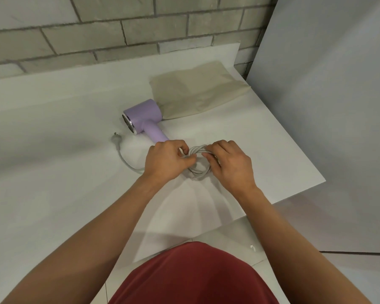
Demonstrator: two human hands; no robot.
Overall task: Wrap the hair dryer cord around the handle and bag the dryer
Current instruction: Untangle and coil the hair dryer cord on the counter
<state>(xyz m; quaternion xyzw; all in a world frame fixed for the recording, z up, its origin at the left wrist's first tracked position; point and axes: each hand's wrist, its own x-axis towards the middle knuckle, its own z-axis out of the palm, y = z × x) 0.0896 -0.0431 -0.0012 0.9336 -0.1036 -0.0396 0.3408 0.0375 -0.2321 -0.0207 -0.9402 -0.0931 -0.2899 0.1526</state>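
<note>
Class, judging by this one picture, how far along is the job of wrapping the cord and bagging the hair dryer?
Done: most of the white cord is gathered into a coil. In hand: the left hand and right hand grip that coil beside the handle, not around it. Left: the plug end trails loose on the table, and the purple hair dryer lies outside the beige bag.

**One head view, looking down**

A single wide-angle camera sits on the person's head and faces forward and down. It looks over a red shirt (pixel 193 275) at the bottom edge, along both forearms, to the hands (pixel 166 160) near the middle of the frame. Beyond them lies a white table (pixel 53 172), close below, and a brick wall (pixel 97 29) fills the top.
</note>
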